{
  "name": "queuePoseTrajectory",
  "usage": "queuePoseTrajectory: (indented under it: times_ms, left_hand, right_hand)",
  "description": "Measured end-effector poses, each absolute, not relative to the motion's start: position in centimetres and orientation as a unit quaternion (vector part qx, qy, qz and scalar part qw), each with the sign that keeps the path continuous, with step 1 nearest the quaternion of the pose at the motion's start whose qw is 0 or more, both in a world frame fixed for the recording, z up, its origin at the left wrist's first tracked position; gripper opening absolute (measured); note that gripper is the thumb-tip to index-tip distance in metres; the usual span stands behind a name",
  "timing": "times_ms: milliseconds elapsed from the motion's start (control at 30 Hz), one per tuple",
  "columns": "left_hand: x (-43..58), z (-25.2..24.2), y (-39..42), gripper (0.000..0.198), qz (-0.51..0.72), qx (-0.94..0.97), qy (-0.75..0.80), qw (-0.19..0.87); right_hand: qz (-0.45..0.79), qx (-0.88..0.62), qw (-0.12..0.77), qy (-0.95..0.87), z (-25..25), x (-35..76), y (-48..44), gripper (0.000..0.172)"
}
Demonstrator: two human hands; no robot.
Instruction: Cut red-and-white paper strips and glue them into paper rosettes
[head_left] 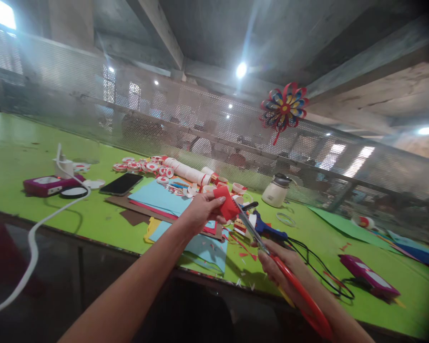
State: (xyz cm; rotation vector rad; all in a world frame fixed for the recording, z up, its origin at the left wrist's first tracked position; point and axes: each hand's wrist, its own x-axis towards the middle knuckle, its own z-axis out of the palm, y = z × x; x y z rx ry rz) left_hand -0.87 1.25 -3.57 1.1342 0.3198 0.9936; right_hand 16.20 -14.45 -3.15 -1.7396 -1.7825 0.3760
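Observation:
My left hand (204, 209) pinches a small piece of red paper (226, 203) by its left edge, above the green table (103, 228). My right hand (279, 259) grips a pair of scissors (300, 290) with red handles. Their metal blades point up and left, the tips at the red paper's right edge. Below the hands lie light blue sheets (164, 197) stacked on brown board, with red paper scraps (248, 256) nearby. Just beyond the blades is a blue glue gun (270, 228) with a black cord.
Left of the papers lie a black phone (122, 184) and a purple power strip (52, 186). Red-and-white discs (152, 166) and a white roll (188, 170) stand behind. A white jug (276, 191) and another purple strip (370, 276) are to the right. Perforated metal (157, 105) borders the table.

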Motion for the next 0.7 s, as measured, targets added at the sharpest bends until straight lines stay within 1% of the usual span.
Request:
queuePoseTrajectory:
  times_ms: [200,500,700]
  left_hand:
    - [-0.89,-3.47,1.16,0.024,0.449,0.508,0.14,0.722]
    - [-0.85,-3.49,1.06,0.02,0.452,0.511,0.141,0.718]
    - [-0.82,-3.42,1.1,0.019,0.447,0.508,0.143,0.722]
  right_hand:
    - [0.118,-0.659,0.31,-0.675,-3.0,15.99,-14.56,0.048]
    - [0.13,-0.66,0.324,-0.666,-3.16,15.95,-14.46,0.049]
    - [0.113,-0.665,0.321,-0.665,-3.29,15.98,-14.37,0.049]
